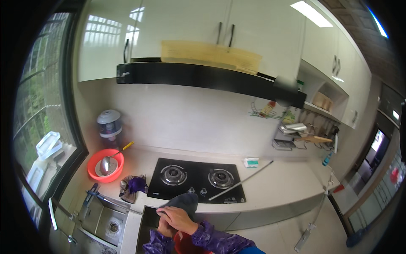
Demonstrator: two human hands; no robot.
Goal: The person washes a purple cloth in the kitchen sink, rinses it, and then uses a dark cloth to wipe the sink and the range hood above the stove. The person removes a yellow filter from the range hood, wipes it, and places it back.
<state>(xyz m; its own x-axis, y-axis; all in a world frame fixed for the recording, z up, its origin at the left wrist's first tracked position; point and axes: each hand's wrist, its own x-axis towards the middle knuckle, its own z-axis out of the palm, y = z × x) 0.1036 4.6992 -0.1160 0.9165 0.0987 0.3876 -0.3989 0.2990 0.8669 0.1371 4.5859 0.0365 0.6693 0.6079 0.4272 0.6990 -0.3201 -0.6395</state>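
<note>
A dark grey cloth (185, 203) is bunched between my two hands at the counter's front edge, left of centre below the gas hob (196, 177). My right hand (180, 219) lies over the top of my left hand (165, 227), and both grip the cloth's near end. Its far end sticks out toward the hob's front edge. Purple sleeve covers reach to both wrists. Under my right forearm is a red bucket or basin (187, 244), mostly hidden. The fingers of my left hand are partly covered by the right.
To the left are a steel sink (103, 219), a purple and brown cloth (133, 188) and a red-orange basin (92, 171) holding a skimmer (106, 165). A metal rod (250, 176) lies across the hob's right side. A mop pole (317, 209) stands at right. The range hood (196, 74) hangs above.
</note>
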